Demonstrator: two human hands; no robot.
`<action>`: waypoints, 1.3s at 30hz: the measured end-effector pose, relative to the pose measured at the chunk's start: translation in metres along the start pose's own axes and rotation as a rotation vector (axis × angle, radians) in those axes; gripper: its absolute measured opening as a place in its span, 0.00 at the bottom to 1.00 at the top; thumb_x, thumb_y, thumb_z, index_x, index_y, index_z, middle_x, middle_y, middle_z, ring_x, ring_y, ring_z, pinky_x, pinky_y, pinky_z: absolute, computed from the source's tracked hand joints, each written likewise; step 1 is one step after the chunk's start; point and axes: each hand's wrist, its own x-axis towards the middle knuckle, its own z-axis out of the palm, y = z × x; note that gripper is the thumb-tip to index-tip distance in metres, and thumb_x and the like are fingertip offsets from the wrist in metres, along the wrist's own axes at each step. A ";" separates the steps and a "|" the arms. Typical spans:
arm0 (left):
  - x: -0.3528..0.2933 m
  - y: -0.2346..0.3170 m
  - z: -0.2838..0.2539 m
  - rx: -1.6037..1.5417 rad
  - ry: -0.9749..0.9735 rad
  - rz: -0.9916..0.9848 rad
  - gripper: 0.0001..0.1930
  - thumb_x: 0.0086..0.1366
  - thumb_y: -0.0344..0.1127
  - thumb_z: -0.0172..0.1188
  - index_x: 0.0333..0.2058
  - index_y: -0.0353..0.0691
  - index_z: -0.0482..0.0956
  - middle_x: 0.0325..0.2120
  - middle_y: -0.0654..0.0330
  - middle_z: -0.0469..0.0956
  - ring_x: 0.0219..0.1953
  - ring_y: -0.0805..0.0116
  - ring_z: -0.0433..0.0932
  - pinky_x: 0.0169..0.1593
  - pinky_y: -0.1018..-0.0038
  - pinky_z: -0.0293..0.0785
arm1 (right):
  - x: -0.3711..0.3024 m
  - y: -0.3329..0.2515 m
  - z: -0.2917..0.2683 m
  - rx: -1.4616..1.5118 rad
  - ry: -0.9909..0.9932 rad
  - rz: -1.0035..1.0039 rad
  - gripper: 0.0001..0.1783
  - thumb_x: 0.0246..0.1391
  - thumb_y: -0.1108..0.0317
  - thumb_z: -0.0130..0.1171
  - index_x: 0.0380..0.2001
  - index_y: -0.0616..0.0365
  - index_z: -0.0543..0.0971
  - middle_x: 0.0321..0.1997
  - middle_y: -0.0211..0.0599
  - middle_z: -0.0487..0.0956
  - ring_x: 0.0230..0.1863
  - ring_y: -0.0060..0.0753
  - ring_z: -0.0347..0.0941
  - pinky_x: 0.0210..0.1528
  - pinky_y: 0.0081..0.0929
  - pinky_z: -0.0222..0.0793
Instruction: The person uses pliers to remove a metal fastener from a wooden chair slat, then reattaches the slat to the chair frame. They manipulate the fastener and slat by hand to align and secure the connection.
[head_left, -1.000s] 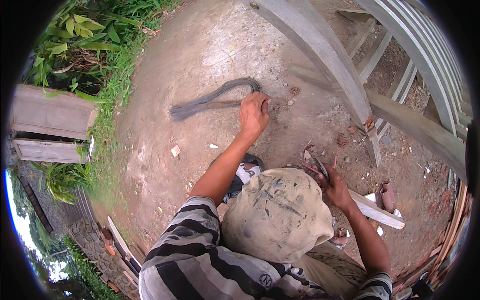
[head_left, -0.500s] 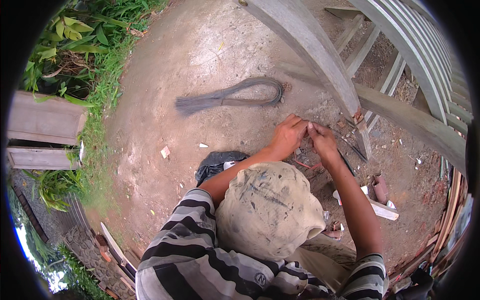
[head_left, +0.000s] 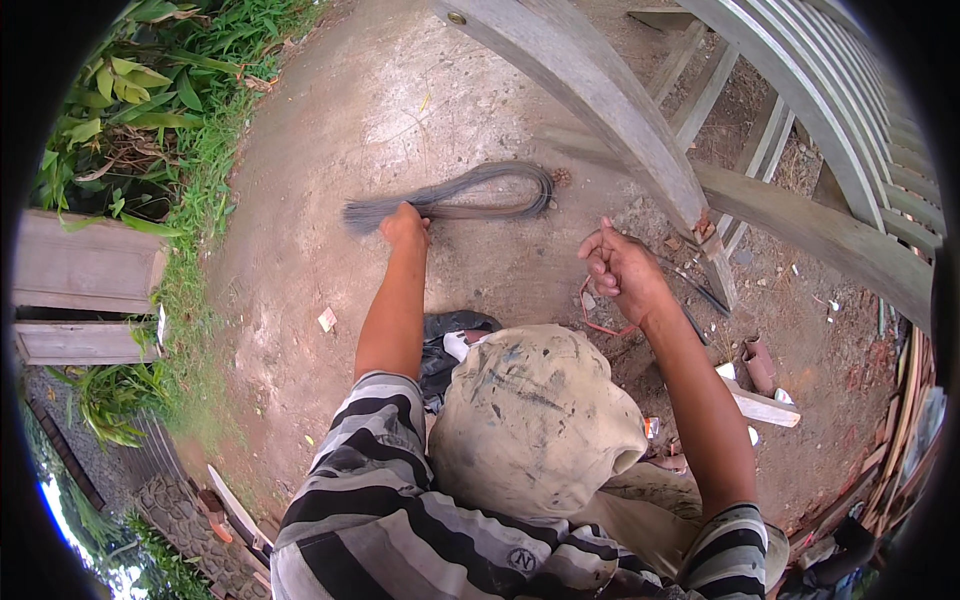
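Note:
A bundle of thin grey wire (head_left: 480, 187) lies on the ground, bent into a long loop at its right end, with loose ends fanned out on the left. My left hand (head_left: 404, 228) reaches out to its left part, fingers closed at the strands; part of the grip is hidden. My right hand (head_left: 622, 265) is held apart, to the right of the bundle and near the foot of a wooden leg (head_left: 660, 150). Its fingers are curled in; whatever they pinch is too small to make out. A thin red curved thing (head_left: 605, 328) lies just below that hand.
A slatted wooden piece (head_left: 800, 120) with a crossbeam (head_left: 800, 230) stands at the upper right. By my right forearm are a dark bar (head_left: 708, 290), a brown cylinder (head_left: 758, 365) and a wood offcut (head_left: 762, 408). A black plastic bag (head_left: 440, 370) sits near my left arm. Plants (head_left: 150, 90) border the left.
My hands were together near the wooden leg. The left one has moved away to the left, onto the wire bundle; the right one has stayed near the leg and turned palm up.

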 end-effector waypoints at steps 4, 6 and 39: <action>0.006 0.025 0.024 0.156 0.040 0.029 0.20 0.68 0.38 0.66 0.45 0.24 0.74 0.34 0.45 0.83 0.18 0.59 0.80 0.21 0.64 0.77 | -0.015 0.025 -0.009 -0.119 -0.023 -0.047 0.28 0.75 0.47 0.48 0.27 0.58 0.77 0.19 0.23 0.65 0.18 0.18 0.53 0.22 0.22 0.51; 0.008 0.037 0.027 0.236 0.037 0.045 0.19 0.68 0.37 0.66 0.44 0.24 0.74 0.34 0.45 0.83 0.17 0.59 0.80 0.21 0.65 0.77 | -0.042 0.040 -0.022 -0.097 -0.027 -0.033 0.29 0.75 0.48 0.49 0.24 0.57 0.77 0.18 0.23 0.65 0.18 0.19 0.56 0.23 0.22 0.52; -0.300 0.270 -0.145 -1.055 -1.014 0.367 0.17 0.82 0.48 0.43 0.52 0.43 0.72 0.30 0.66 0.70 0.27 0.73 0.66 0.26 0.78 0.65 | -0.172 -0.060 0.061 -1.339 -0.255 -1.353 0.07 0.60 0.64 0.66 0.33 0.57 0.84 0.29 0.38 0.80 0.28 0.42 0.77 0.32 0.37 0.73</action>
